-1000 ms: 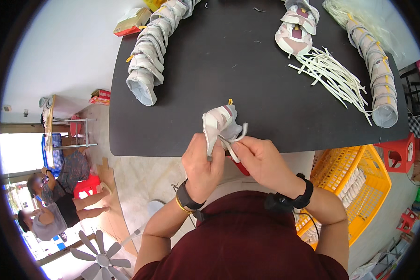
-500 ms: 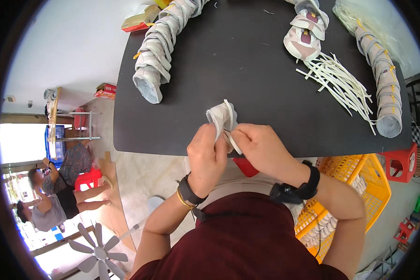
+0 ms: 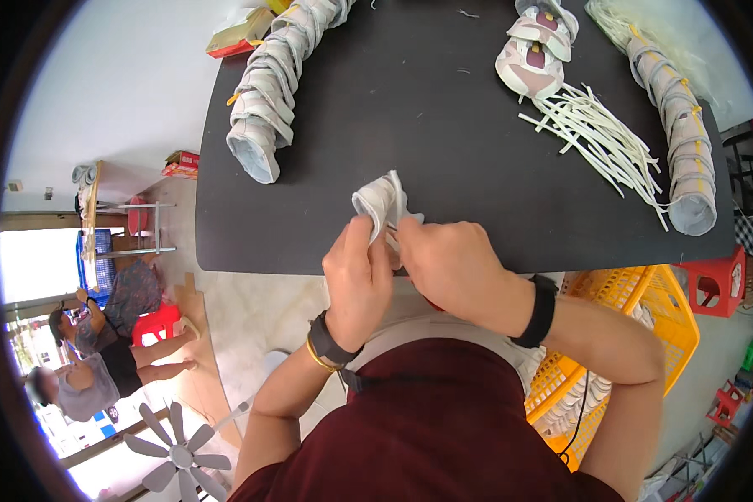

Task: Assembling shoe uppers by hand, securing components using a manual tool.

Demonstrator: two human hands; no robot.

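Observation:
A small white shoe upper (image 3: 376, 197) is held up over the near table edge. My left hand (image 3: 356, 272) is closed around its lower left side, thumb and fingers gripping the material. My right hand (image 3: 452, 261) is pinched shut against the upper's right side, knuckles up. It grips a white shoelace, which its fingers now mostly hide. On the table to the right lies a loose bunch of white laces (image 3: 598, 138), just below several nested shoe uppers (image 3: 531, 67) with pinkish patches.
A long row of nested uppers (image 3: 263, 109) runs along the left of the black table (image 3: 376, 109); another row (image 3: 690, 159) lies at the far right. Yellow crates (image 3: 611, 289) with uppers stand beside me at right, near a red stool (image 3: 715, 283). Two people sit at far left.
My right hand has moved left and up against the upper and turned, so the lace end that hung below it no longer shows. The upper has shifted slightly left.

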